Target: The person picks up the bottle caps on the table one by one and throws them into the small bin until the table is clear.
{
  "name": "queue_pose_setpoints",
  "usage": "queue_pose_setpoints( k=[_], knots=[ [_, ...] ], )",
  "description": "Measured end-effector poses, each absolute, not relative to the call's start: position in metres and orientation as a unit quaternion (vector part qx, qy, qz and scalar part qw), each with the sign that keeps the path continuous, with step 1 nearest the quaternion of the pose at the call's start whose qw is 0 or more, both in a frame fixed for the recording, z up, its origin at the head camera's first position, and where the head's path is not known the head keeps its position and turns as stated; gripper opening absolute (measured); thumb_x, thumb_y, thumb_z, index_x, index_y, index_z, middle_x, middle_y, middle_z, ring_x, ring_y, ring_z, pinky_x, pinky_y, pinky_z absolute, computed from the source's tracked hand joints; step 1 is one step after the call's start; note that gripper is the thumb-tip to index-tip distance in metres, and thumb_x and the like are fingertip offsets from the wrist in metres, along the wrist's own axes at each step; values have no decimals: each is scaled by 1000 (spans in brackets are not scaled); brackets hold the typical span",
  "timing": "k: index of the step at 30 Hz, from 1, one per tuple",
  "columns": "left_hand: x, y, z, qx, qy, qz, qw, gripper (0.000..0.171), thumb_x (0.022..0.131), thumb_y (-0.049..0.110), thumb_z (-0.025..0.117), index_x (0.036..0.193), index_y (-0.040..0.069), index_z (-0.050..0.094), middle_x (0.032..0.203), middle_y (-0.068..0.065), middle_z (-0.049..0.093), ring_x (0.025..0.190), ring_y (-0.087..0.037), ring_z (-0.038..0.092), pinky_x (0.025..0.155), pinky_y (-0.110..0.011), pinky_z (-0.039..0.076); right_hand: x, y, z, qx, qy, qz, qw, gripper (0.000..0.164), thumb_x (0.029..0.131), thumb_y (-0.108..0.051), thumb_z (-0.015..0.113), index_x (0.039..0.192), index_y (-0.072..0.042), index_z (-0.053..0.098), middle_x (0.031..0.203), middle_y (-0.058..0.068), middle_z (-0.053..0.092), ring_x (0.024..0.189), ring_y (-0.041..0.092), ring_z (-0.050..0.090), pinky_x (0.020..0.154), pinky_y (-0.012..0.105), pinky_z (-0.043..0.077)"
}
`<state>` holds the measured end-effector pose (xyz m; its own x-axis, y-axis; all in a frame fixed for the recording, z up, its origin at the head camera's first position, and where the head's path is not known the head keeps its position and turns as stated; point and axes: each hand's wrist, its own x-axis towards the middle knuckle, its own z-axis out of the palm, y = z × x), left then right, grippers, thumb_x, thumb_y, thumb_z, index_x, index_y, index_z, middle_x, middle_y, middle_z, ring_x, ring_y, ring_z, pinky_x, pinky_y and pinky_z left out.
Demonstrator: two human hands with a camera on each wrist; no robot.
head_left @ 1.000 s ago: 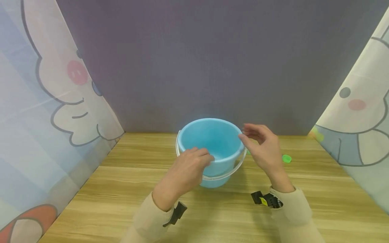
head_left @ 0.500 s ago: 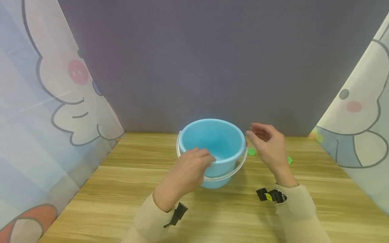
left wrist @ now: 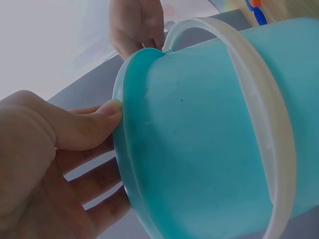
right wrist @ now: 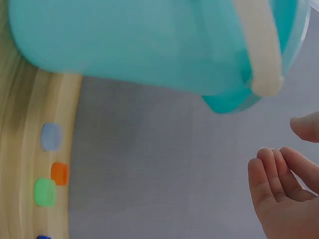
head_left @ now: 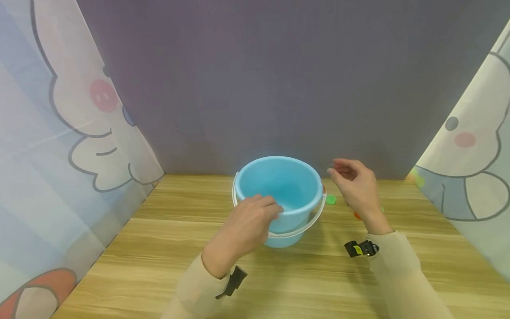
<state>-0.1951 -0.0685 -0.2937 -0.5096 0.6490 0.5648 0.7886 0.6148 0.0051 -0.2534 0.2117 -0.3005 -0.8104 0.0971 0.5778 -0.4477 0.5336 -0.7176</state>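
Note:
A light blue bucket (head_left: 275, 181) with a white handle (left wrist: 271, 119) stands upright on the wooden table. My left hand (head_left: 249, 226) holds its near rim; in the left wrist view the thumb (left wrist: 102, 117) presses the outside and the other fingers reach over to the inner side. The handle hangs down across the bucket's front. To the right of the bucket, my right hand (head_left: 356, 186) is raised above the table, apart from the rim. Its fingers (right wrist: 271, 174) are loosely bent, with the thumb spread away and nothing between them.
Small coloured pieces lie right of the bucket: green (head_left: 330, 200) and orange (head_left: 357, 215), partly hidden by my right hand. The right wrist view shows a pale blue piece (right wrist: 51, 137) too. A grey panel (head_left: 255, 79) closes the back; cartoon-printed cloth (head_left: 79, 155) lines both sides.
My right hand has drawn away from the bucket's right rim, moving right. Green and orange pieces beside the bucket have come into sight. My left hand stays on the rim.

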Motion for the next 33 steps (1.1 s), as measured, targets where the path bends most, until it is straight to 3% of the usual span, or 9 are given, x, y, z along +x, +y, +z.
queue_pose_setpoints(
  k=[6, 13, 16, 33],
  knots=[
    [-194, -67, -293, -418, -857, -133, 269, 16, 86, -1, 73, 97, 10, 76, 88, 1, 68, 76, -20, 59, 69, -30, 49, -268, 219, -307, 97, -859, 432, 258, 42, 98, -29, 65, 129, 0, 65, 119, 16, 67, 104, 23, 63, 84, 17, 45],
    [-195, -67, -294, -419, -859, -131, 263, 15, 87, 0, 72, 98, 9, 76, 89, 0, 68, 76, -21, 60, 70, -31, 49, -281, 226, -313, 96, -878, 407, 232, 43, 99, -25, 64, 129, 5, 62, 117, 21, 65, 106, 36, 63, 91, 46, 50],
    [-195, -67, -295, -418, -860, -129, 262, 14, 87, 0, 72, 98, 9, 76, 89, 0, 69, 77, -21, 60, 70, -31, 49, -286, 227, -316, 99, -885, 398, 219, 43, 98, -23, 64, 129, 7, 61, 117, 23, 64, 106, 38, 62, 93, 52, 50],
    [-194, -66, -294, -415, -860, -136, 264, 20, 85, -3, 72, 99, 10, 77, 91, 1, 70, 78, -20, 61, 71, -30, 50, -322, 231, -345, 97, -930, 333, 123, 47, 97, -15, 58, 132, 16, 54, 122, 32, 58, 111, 46, 57, 95, 58, 50]
  ],
)
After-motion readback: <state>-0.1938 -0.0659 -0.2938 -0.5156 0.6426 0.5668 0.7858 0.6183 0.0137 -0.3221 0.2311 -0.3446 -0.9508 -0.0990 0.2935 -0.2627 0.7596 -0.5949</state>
